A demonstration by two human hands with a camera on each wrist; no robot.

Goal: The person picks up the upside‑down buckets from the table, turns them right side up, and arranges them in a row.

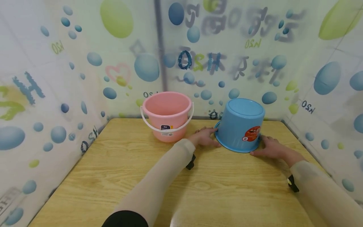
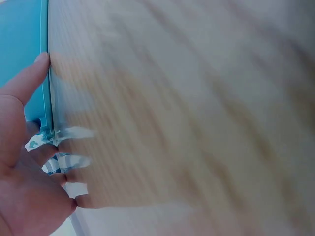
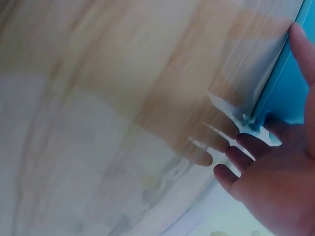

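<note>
A blue bucket (image 1: 241,124) stands upside down on the wooden table (image 1: 227,179), its base facing up and a red oval label on its side. My left hand (image 1: 204,137) is at its left side; in the left wrist view the thumb (image 2: 37,71) touches the rim and the other fingers are spread low by the tabletop. On the opposite side is my right hand (image 1: 270,148). Its thumb (image 3: 301,49) meets the blue rim in the right wrist view, with the other fingers loosely extended near the table. Neither hand curls round the bucket.
A pink bucket (image 1: 168,116) stands upright left of the blue one, its white handle (image 1: 150,125) hanging across the front. Behind the table hangs a patterned curtain (image 1: 158,37) with blue and green dots. Similar patterned walls flank both sides.
</note>
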